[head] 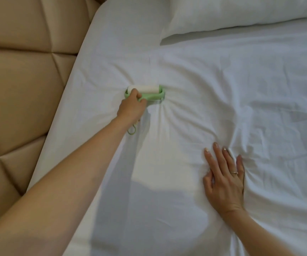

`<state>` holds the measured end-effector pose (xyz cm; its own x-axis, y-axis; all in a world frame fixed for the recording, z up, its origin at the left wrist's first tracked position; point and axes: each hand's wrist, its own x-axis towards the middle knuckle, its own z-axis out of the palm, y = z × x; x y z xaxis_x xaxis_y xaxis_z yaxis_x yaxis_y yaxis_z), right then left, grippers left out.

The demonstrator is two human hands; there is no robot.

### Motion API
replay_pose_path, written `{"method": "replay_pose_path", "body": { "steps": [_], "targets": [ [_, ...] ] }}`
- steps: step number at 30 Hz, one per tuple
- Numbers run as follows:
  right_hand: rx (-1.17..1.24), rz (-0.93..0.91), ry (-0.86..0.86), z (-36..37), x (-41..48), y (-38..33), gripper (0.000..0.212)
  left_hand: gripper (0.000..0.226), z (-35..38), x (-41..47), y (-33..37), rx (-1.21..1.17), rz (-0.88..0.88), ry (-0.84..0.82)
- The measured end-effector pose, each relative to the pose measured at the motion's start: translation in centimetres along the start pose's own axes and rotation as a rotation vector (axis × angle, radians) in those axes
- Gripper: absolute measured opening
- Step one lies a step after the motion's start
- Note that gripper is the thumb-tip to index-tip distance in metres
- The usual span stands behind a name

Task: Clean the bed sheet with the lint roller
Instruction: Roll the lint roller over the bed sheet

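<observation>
Both busy: left hand (131,108) clamps lint roller (149,90); right hand (222,180) spread flat on bed sheet (241,89).

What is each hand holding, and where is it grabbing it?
The left hand grips the green lint roller by its handle. The right hand holds nothing; it lies flat on the bed sheet.

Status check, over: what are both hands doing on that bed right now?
Left hand grips the green lint roller, roll on the bed sheet. Right hand flat on the sheet, fingers straight. Wrinkles bunch by the roller; pillow well clear.
</observation>
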<state>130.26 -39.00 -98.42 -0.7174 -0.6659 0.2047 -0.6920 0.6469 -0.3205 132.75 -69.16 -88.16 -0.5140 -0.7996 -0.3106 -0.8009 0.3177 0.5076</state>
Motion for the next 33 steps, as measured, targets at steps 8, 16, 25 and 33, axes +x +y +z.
{"method": "replay_pose_path", "body": {
  "steps": [8, 16, 25, 33],
  "targets": [
    [0.003, 0.004, 0.019, 0.0, 0.0, -0.1, 0.059, 0.025, -1.0, -8.5, -4.8, -0.065, -0.011, -0.079],
    [0.0, 0.009, 0.012, -0.2, 0.1, -0.3, 0.059, 0.012, -2.6, -15.3, -7.6, -0.029, -0.083, -0.216],
    [0.004, 0.002, 0.053, -0.2, 0.0, -0.3, 0.058, 0.019, -1.5, 3.3, 2.2, -0.008, 0.024, -0.127],
    [0.019, -0.006, 0.081, 0.3, 0.2, -0.1, 0.059, 0.033, -1.2, 11.1, 7.3, 0.039, 0.047, -0.061]
  ]
}}
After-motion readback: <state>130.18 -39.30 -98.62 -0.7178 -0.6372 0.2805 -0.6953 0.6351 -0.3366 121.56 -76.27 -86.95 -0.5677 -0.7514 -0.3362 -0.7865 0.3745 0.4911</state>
